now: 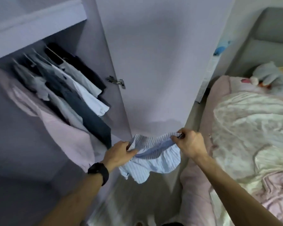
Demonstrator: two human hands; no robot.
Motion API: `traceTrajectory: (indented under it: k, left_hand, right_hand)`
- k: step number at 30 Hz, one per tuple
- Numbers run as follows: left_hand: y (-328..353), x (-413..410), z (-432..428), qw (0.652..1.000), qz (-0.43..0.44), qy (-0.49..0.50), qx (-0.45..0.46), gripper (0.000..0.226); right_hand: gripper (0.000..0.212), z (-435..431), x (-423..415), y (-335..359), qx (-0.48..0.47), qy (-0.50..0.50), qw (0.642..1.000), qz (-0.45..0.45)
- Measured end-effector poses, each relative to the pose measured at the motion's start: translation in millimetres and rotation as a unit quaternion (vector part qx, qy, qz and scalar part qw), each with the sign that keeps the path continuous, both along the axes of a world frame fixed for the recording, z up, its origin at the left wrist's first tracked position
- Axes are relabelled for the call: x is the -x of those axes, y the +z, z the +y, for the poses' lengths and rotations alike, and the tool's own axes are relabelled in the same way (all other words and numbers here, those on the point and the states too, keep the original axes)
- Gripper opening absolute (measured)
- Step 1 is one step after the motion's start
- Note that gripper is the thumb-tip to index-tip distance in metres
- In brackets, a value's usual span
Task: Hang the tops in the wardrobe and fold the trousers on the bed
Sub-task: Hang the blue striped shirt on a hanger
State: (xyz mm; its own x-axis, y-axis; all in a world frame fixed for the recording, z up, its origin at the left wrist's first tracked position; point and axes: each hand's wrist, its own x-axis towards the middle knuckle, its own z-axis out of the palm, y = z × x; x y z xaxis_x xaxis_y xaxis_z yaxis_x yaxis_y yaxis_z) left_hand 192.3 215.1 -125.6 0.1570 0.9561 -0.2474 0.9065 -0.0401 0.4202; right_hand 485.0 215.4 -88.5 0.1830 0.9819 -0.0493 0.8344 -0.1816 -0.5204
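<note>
Both hands at the waistband. My left hand (pixel 121 152) and my right hand (pixel 190 144) each pinch one end of the gathered elastic band of a light blue-and-white striped cloth garment (pixel 153 159), thumbs pressed over curled fingers. The garment is stretched in the air between them, and its loose lower part droops below my wrists. It hangs in front of the lower edge of the open pale lilac wardrobe door (pixel 153 62), just beside the left edge of the bed with the crumpled pink cover (pixel 252 128).

Inside the pale lilac wardrobe (pixel 39 26), a row of white, grey and dark tops (pixel 69 88) hangs from the rail, with a pink shirt (pixel 59 128) outermost. A black wristwatch (pixel 99 171) circles my left wrist. A grey soft toy (pixel 268 75) lies near the bed's far edge.
</note>
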Motion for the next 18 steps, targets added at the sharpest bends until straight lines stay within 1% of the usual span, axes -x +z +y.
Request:
traceTrajectory:
  k: [2,3,5,8,12,15,17,18]
  left_hand:
    - [8,30,-1,0.998,0.019,0.063,-0.005,0.029]
    - [16,54,-3,0.994,0.023,0.108,-0.02,0.024]
    - [28,87,-6,0.985,0.026,0.166,-0.038,0.024]
    - [47,144,-17,0.967,-0.003,0.253,-0.004,0.024]
    - [78,173,-32,0.945,-0.031,0.325,0.02,0.022]
    - [101,182,-48,0.922,-0.066,0.382,0.012,0.017]
    - [117,184,-63,0.894,-0.115,0.433,-0.006,0.013]
    - [125,182,-68,0.886,-0.128,0.445,-0.012,0.01]
  right_hand:
    - [0.02,14,25,7,0.014,0.047,0.999,-0.024]
    - [0.02,24,39,12,0.02,0.07,0.996,-0.043]
    - [0.021,38,41,16,0.034,0.075,0.994,-0.072]
    - [0.024,71,65,23,0.041,0.139,0.982,-0.122]
    - [0.028,111,120,29,0.053,0.242,0.946,-0.209]
    - [0.027,135,156,37,0.023,0.293,0.936,-0.195]
    - [0.031,148,178,48,0.007,0.353,0.918,-0.182]
    - [0.033,152,186,51,0.004,0.384,0.905,-0.182]
